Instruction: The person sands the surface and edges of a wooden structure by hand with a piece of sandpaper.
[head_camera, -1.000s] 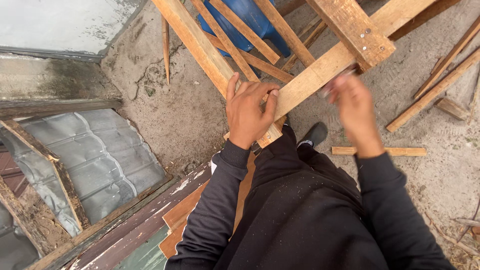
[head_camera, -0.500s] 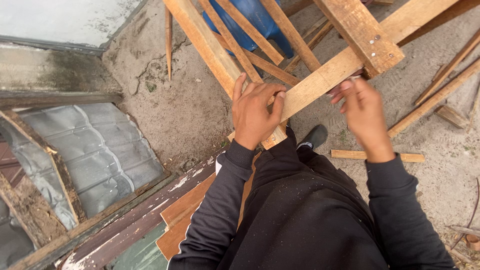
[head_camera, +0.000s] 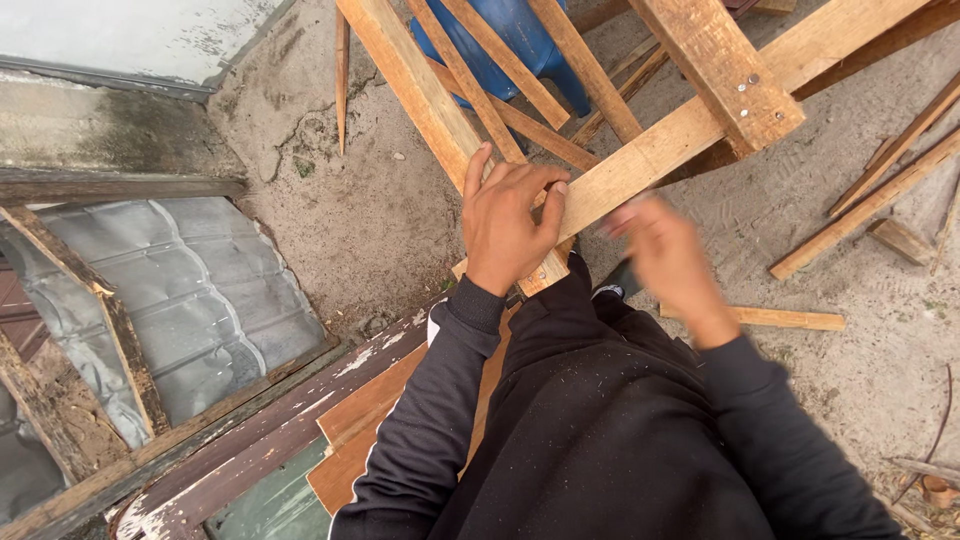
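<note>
Over sandy ground | left hand (head_camera: 505, 225) fingers clenched on one plank (head_camera: 690, 125) | right hand (head_camera: 665, 255) blurred, grip unclear

Both arms reach forward in dark long sleeves, elbows bent close to the body. The left hand (head_camera: 505, 222) lies palm down with its fingers curled over and the thumb spread far. The right hand (head_camera: 668, 258), just right of it, is blurred, its fingers indistinct.
</note>
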